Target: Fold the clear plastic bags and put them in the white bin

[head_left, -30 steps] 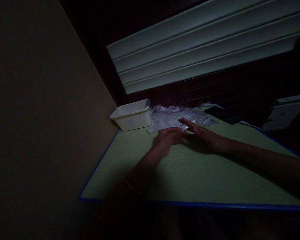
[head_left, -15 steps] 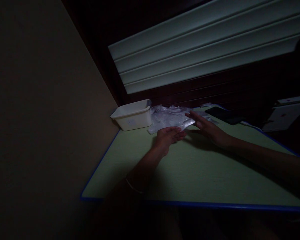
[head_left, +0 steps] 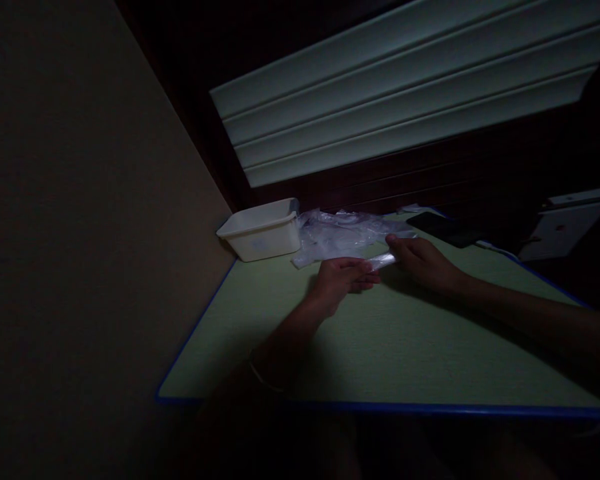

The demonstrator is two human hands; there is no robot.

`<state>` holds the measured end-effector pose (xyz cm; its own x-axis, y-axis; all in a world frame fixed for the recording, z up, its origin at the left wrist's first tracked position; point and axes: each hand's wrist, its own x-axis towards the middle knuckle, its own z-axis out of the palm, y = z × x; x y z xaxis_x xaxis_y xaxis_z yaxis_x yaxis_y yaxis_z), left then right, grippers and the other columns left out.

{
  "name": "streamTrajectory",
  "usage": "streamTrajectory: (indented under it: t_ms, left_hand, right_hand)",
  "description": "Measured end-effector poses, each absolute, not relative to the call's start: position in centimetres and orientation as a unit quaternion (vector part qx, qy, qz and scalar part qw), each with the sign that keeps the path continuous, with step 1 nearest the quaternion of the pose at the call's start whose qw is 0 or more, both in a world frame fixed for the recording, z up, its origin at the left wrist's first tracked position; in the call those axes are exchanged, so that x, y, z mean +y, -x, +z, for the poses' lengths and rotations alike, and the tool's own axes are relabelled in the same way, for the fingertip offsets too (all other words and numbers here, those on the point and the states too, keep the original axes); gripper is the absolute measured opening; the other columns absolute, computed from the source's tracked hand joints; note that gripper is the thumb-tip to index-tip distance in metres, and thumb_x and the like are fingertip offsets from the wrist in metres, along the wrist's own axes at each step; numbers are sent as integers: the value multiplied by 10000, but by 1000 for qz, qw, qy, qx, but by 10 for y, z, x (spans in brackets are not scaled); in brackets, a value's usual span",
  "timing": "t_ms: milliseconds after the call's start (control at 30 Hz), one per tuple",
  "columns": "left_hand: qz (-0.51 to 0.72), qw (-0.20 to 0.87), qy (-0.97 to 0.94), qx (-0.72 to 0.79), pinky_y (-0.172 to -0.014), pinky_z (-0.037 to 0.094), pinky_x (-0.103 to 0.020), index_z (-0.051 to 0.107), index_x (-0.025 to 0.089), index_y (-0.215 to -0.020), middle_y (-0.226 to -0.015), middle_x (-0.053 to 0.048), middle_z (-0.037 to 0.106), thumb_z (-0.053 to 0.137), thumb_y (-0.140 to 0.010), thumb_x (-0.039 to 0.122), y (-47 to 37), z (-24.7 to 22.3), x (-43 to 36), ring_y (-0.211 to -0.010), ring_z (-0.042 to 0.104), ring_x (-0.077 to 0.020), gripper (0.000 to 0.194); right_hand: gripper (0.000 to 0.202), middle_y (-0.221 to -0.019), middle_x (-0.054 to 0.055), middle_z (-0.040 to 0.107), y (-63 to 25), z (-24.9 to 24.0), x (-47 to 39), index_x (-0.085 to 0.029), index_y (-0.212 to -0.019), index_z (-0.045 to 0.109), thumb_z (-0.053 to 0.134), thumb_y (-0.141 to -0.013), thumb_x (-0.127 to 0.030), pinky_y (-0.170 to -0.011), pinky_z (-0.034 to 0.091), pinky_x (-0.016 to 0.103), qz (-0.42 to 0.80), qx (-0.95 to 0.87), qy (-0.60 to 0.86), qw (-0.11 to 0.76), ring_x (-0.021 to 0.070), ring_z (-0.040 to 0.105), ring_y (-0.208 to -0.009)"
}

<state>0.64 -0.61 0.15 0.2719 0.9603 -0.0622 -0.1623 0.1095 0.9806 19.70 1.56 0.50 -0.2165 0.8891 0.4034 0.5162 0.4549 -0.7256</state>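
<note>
Between my two hands stretches a narrow folded strip of clear plastic (head_left: 381, 261), shiny along its length; it looks like a folded plastic bag. My left hand (head_left: 341, 280) pinches its left end, thumb on top and fingers beneath. At the right end my right hand (head_left: 423, 261) is closed on the same strip, thumb uppermost. Both hands are just above the green tabletop (head_left: 380, 353). Behind them lies a loose pile of crumpled clear plastic bags (head_left: 337, 237). Dim light hides the finer detail of the strip.
A white plastic bin (head_left: 265, 241) stands at the back left, against the wall (head_left: 105, 233). A dark flat object, perhaps a phone or tablet (head_left: 445, 229), lies at the back right. A white box-like object (head_left: 565, 230) is beyond the table's right edge. Blue edging (head_left: 405, 408) borders the table.
My right hand has gone from spread fingers to closed on the strip's right end. My left hand keeps its pinch, shifted slightly right. The view has moved a little.
</note>
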Motion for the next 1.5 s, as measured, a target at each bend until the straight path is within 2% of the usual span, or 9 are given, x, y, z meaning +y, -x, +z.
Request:
streamTrajectory:
  t_ms: [200,367,433,567,667,833,967,1233,1500]
  left_hand:
    - [436,629,-507,398,-690,524,-260,683,96,-896,-788,-95,732,728,-793,244,-4,2,-3,-721,705,-152,186]
    - [419,633,-520,391,-744,537,-319,675,73,-955,-848,-137,728,619,-839,531,-2,7,-4,-741,697,-175,476]
    - [376,640,-555,375,-734,529,-312,681,70,-957,-850,-143,728,639,-805,568,-2,8,-6,-732,690,-173,523]
    - [279,672,-608,318,-750,517,-309,696,93,-941,-953,-150,729,731,-732,528,-6,5,-13,-777,694,-180,484]
    - [245,679,-623,301,-752,518,-316,703,96,-904,-976,-159,728,692,-768,536,-7,4,-17,-768,697,-179,460]
    - [218,693,-630,275,-639,509,-279,683,80,-870,-931,-174,731,629,-822,540,-7,4,-18,-698,691,-172,466]
    - [228,698,-621,274,-574,502,-281,632,97,-935,-867,-148,727,620,-834,526,-5,2,-17,-667,694,-188,441]
    - [245,669,-636,298,-529,468,-245,632,109,-960,-806,-104,701,602,-857,502,-2,5,-17,-615,659,-146,407]
    - [255,676,-615,317,-502,434,-240,630,108,-990,-778,-87,690,618,-850,467,4,4,-10,-586,651,-141,385]
  right_hand:
    - [545,-543,-3,403,-199,9,15,-229,-579,405,314,-919,-645,-514,309,311,177,-775,451,405,149,383,-512]
    - [520,-528,-16,418,-201,8,14,-217,-602,462,327,-937,-592,-514,314,294,175,-810,412,378,136,387,-493]
    - [504,-530,-16,463,-200,6,12,-208,-636,506,324,-952,-555,-527,332,287,178,-832,389,353,132,418,-492]
    - [469,-523,-15,511,-198,5,7,-207,-638,487,325,-970,-495,-520,334,275,172,-861,356,319,124,447,-482]
    - [449,-500,-18,522,-196,8,3,-210,-647,484,313,-975,-465,-510,336,269,192,-882,320,288,123,458,-461]
    - [423,-498,-20,547,-194,11,-1,-211,-675,494,303,-985,-425,-518,350,262,216,-896,290,257,126,498,-462]
    - [421,-525,-18,553,-196,11,2,-206,-670,504,323,-985,-419,-533,358,263,202,-895,292,268,120,498,-467]
    - [418,-576,3,585,-201,13,8,-201,-667,534,358,-972,-426,-560,373,276,180,-885,323,285,130,511,-507]
    - [461,-515,-17,467,-207,12,16,-207,-640,524,353,-957,-496,-517,323,281,142,-856,376,325,124,413,-476]
